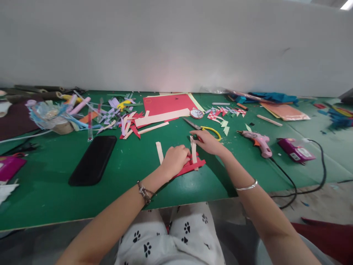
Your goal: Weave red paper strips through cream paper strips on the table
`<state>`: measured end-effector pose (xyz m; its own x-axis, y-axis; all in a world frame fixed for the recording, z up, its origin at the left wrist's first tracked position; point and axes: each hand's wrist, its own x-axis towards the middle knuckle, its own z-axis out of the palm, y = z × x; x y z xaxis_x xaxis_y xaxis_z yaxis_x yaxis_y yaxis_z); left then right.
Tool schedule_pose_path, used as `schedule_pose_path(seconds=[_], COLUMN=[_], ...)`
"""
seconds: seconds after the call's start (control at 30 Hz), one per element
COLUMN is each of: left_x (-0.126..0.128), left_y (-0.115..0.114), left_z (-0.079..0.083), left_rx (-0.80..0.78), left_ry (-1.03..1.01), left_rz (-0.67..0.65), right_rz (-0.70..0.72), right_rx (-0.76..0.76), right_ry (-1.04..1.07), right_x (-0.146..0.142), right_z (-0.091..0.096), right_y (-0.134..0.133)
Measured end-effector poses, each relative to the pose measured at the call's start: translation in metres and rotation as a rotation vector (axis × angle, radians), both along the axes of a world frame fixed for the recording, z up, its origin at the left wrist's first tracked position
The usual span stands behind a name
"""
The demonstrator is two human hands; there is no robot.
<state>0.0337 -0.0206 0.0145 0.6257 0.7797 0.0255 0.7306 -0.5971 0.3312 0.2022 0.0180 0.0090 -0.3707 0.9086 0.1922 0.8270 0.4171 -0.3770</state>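
My left hand is curled with its fingers pressed down on red paper strips lying on the green table. My right hand pinches a cream paper strip that crosses the red strips. A second cream strip lies loose just left of my left hand. Scissors with yellow handles rest right behind my right hand.
A black phone lies at the left. A pink glue gun and purple box with black cables sit at the right. Red card, cut strips, woven paper pieces and coloured scraps crowd the back.
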Motion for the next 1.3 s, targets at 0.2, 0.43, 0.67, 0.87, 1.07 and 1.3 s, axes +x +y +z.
schedule_pose_path(seconds=[0.2, 0.43, 0.67, 0.87, 1.07, 1.3], left_x=[0.001, 0.007, 0.005, 0.002, -0.009, -0.008], left_y=[-0.003, -0.003, -0.003, -0.005, -0.011, -0.012], left_z=[0.000, 0.006, 0.005, 0.008, 0.025, 0.025], left_rx=[-0.001, -0.046, -0.098, 0.012, 0.042, 0.033], left_ry=[0.044, 0.080, 0.019, 0.103, 0.344, 0.420], left_rz=[0.040, 0.056, 0.009, -0.009, 0.009, 0.027], right_rz=[-0.026, 0.038, 0.058, 0.016, 0.036, 0.044], right_rx=[-0.001, -0.081, -0.234, -0.200, -0.163, -0.129], right_ry=[-0.076, -0.009, 0.106, 0.137, 0.138, 0.118], right_x=[-0.012, -0.007, -0.006, -0.006, -0.004, -0.004], right_z=[-0.004, -0.002, 0.000, -0.005, -0.007, -0.008], right_y=[-0.002, 0.006, 0.008, 0.006, 0.006, 0.005])
